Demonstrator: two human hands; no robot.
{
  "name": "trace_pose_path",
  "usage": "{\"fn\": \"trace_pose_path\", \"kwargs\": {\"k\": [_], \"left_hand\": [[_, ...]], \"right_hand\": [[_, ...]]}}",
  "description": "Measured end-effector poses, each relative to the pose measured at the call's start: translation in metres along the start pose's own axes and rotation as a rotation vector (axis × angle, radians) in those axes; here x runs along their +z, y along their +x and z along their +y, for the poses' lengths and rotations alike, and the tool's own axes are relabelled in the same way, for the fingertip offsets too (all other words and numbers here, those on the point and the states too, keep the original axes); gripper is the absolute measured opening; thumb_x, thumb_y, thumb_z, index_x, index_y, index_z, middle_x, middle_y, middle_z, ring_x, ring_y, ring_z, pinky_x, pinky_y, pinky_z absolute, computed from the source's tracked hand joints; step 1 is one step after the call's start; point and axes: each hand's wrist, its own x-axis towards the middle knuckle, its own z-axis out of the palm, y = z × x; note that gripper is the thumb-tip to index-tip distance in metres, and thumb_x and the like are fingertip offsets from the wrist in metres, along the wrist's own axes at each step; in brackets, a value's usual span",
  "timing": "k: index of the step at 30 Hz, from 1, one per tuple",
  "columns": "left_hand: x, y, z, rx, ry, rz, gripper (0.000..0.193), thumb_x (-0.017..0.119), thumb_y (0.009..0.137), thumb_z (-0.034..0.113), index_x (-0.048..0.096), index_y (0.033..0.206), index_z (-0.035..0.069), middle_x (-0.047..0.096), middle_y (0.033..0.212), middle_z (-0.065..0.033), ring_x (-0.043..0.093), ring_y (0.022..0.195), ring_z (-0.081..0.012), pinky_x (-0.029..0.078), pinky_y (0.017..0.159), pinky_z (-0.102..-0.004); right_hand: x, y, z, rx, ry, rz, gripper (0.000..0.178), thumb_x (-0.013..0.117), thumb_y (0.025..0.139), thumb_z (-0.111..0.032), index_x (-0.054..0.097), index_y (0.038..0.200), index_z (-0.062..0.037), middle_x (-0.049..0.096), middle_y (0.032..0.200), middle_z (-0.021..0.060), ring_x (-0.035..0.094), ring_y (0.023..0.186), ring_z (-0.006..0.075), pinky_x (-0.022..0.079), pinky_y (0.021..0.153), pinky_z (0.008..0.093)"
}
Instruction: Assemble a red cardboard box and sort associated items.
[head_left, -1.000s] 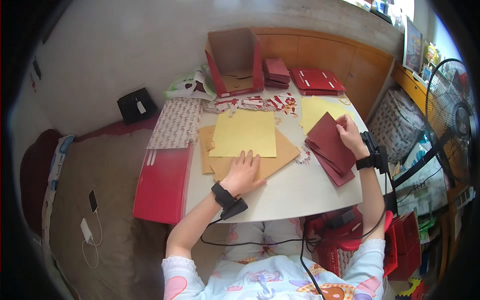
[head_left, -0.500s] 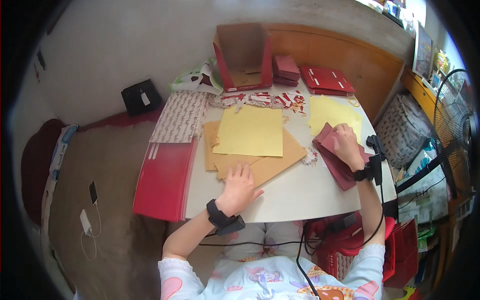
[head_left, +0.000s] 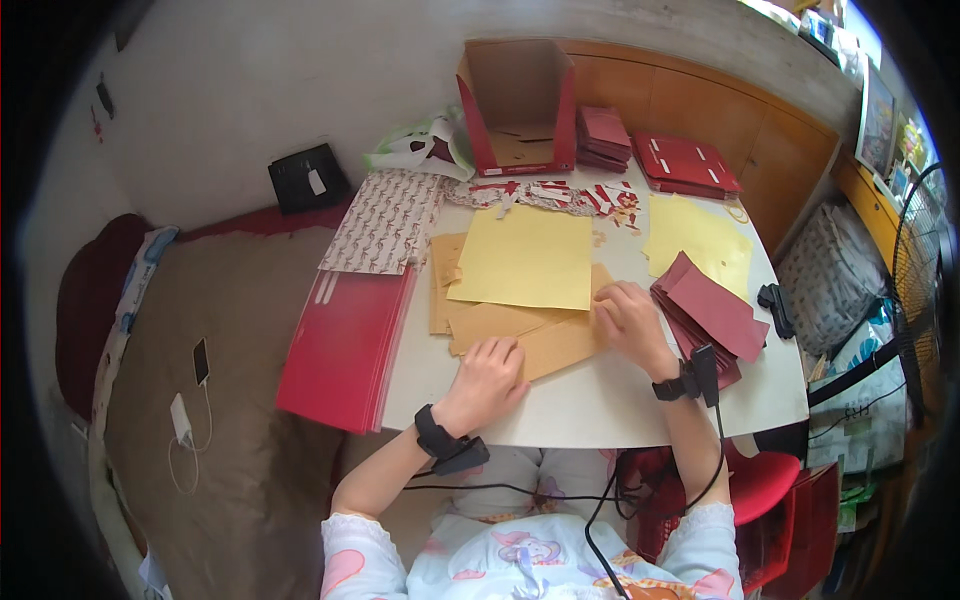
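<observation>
My left hand (head_left: 487, 385) lies on the near left end of a tan cardboard sheet (head_left: 562, 345), fingers slightly bent and resting on it. At the sheet's right end, my right hand (head_left: 634, 325) has its fingers curled over the edge; its thumb is partly hidden. Beneath the large yellow sheet (head_left: 525, 255) lie several tan pieces that overlap one another. Just right of my right hand is a fanned pile of dark red card pieces (head_left: 712, 310), touched by neither hand.
Red folders (head_left: 345, 345) and a patterned sheet (head_left: 385, 222) cover the table's left side. At the back stand an open red box (head_left: 518, 110), stacked red pieces (head_left: 603, 138) and red folders (head_left: 690, 165). Paper scraps (head_left: 560, 197) lie before them. A black device (head_left: 776, 311) sits near the right edge.
My right hand has left the dark red card pieces and moved left onto the tan cardboard. My left hand stays there, its fingers drawn closer together. The view has shifted slightly.
</observation>
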Motion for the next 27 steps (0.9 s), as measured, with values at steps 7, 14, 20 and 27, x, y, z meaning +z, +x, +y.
{"fn": "trace_pose_path", "kwargs": {"k": [7, 14, 20, 27], "left_hand": [[0.003, -0.001, -0.009, 0.016, -0.124, 0.067, 0.042, 0.069, 0.071, 0.020, 0.053, 0.105, 0.000, 0.053, 0.110, -0.0151, 0.049, 0.104, -0.0311, 0.039, 0.090, -0.0405], [-0.001, -0.004, -0.013, 0.039, -0.164, 0.003, 0.044, 0.069, 0.072, 0.022, 0.053, 0.107, 0.001, 0.053, 0.113, -0.0148, 0.049, 0.104, -0.0309, 0.039, 0.091, -0.0401], [-0.012, -0.008, -0.017, 0.088, -0.210, -0.041, 0.042, 0.069, 0.072, 0.019, 0.054, 0.108, 0.001, 0.053, 0.113, -0.0147, 0.049, 0.105, -0.0309, 0.039, 0.092, -0.0407], [-0.018, -0.005, -0.015, 0.144, -0.187, -0.112, 0.044, 0.070, 0.072, 0.017, 0.055, 0.110, 0.002, 0.053, 0.117, -0.0154, 0.051, 0.107, -0.0323, 0.042, 0.091, -0.0408]], "right_hand": [[-0.007, -0.008, 0.008, 0.006, -0.034, -0.021, 0.006, 0.060, 0.078, -0.007, 0.058, 0.081, -0.0038, 0.058, 0.083, 0.0117, 0.055, 0.084, 0.0293, 0.042, 0.073, 0.0383], [-0.003, -0.011, 0.001, 0.040, -0.056, -0.075, 0.021, 0.063, 0.075, -0.006, 0.056, 0.095, -0.0044, 0.057, 0.095, 0.0118, 0.054, 0.091, 0.0293, 0.042, 0.077, 0.0392], [0.009, -0.006, -0.001, -0.044, -0.077, -0.082, 0.034, 0.066, 0.070, -0.005, 0.055, 0.103, -0.0067, 0.055, 0.103, 0.0114, 0.053, 0.096, 0.0285, 0.043, 0.078, 0.0389], [0.020, -0.006, 0.015, -0.078, -0.102, -0.044, 0.020, 0.063, 0.070, 0.000, 0.060, 0.089, -0.0059, 0.061, 0.088, 0.0066, 0.059, 0.082, 0.0255, 0.048, 0.071, 0.0359]]}}
